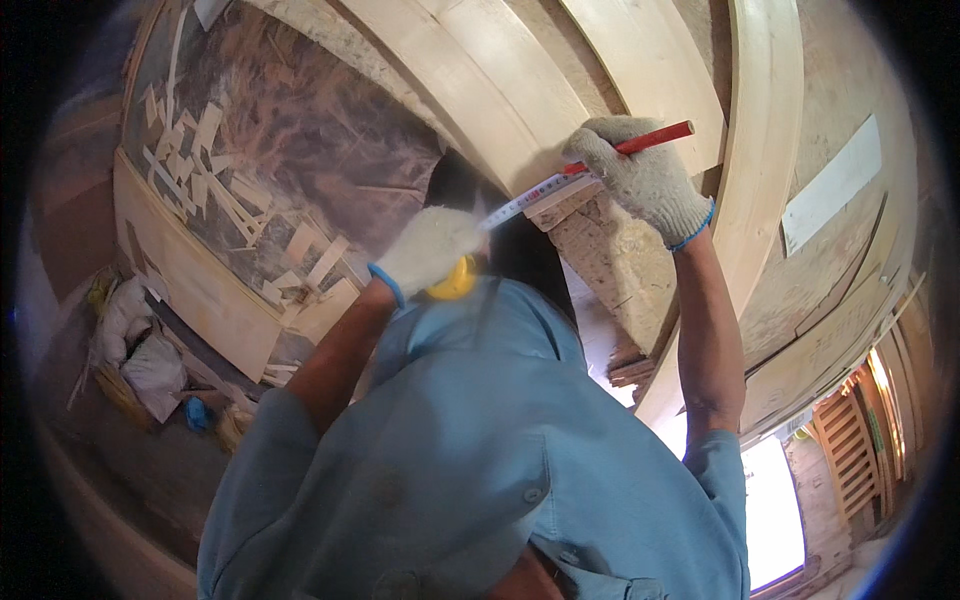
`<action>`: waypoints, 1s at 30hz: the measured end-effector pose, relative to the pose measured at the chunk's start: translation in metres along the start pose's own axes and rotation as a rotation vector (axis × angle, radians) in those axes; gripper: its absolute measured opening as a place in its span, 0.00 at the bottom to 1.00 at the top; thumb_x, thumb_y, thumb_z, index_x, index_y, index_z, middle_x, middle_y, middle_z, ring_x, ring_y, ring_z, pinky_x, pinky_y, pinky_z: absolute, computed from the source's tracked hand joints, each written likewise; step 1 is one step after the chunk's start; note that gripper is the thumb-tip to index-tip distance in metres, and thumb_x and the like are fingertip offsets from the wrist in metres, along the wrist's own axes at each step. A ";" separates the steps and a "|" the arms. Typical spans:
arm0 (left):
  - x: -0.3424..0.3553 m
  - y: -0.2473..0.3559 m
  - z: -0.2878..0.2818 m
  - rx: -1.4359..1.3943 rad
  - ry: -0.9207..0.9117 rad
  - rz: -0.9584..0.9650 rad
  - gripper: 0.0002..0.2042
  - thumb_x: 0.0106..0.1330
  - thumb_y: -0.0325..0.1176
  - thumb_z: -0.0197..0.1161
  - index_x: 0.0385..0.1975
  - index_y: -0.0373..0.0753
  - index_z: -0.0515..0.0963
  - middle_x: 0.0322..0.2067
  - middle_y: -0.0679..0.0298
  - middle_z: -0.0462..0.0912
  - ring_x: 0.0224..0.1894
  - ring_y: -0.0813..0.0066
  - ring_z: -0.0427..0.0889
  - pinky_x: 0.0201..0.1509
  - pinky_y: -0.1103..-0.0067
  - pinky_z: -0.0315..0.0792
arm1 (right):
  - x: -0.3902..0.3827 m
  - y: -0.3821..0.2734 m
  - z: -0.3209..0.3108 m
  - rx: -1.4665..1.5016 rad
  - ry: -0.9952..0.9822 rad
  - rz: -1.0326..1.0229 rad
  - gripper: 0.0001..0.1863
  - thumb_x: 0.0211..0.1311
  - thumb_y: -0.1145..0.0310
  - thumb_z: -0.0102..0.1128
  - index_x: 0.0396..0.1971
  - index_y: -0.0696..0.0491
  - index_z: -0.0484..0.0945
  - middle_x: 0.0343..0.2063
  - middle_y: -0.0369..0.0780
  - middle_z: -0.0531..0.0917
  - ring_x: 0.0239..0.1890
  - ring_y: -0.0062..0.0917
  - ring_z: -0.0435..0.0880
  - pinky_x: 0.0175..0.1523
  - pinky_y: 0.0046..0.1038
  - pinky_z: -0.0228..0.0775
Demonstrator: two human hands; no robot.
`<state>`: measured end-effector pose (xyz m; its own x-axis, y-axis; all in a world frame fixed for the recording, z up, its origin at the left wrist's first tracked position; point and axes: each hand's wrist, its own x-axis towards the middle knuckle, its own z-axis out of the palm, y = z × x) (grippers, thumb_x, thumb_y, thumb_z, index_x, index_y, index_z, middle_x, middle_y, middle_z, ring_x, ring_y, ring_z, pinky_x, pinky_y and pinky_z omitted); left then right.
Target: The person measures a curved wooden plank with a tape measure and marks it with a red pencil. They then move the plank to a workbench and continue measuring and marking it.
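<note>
Ahead of the light-blue buttoned shirt (450, 430): a narrow white measuring blade with printed graduations (518, 206) runs straight between the two hands, probably drawn taut so that it neither sags nor twists.
Left hand (430, 250): wears a white knit glove with a blue cuff and curls over a rounded yellow tape case (455, 280) near the waist; blur hides the fingers, but the grip seems meant to steady the case.
Right hand (642, 185): wears a matching knit glove, its fingers bunched narrowly at the blade's far end and round a slim red pencil (668, 136).
Pencil: slants through the fingers, one end sticking out rightward, the other beside the blade; this hold likely lets one hand manage both.
Pale smooth wooden boards (490, 80): fan away from the body, the nearest end close by the blade; whether they touch, I cannot tell.
Floor at left: small, thin wooden offcuts (208, 128) lie heaped, apparently as waste, clear of the hands.
Far right: a flat white rectangular sheet (835, 185) lies apart from the boards.
</note>
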<state>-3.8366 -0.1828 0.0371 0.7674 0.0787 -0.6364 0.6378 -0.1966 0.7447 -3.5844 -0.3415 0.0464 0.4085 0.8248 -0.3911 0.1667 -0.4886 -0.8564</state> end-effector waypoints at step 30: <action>0.001 0.000 -0.004 0.023 -0.023 0.078 0.15 0.67 0.39 0.53 0.27 0.39 0.83 0.30 0.55 0.84 0.34 0.57 0.83 0.41 0.67 0.75 | 0.003 0.016 0.000 -0.068 -0.060 0.052 0.29 0.66 0.44 0.62 0.51 0.56 0.83 0.38 0.45 0.88 0.41 0.32 0.88 0.46 0.32 0.81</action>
<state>-3.8361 -0.1792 0.0370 0.8127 0.0394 -0.5813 0.5742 -0.2239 0.7875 -3.5800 -0.3467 0.0311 0.3640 0.8122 -0.4560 0.2076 -0.5480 -0.8103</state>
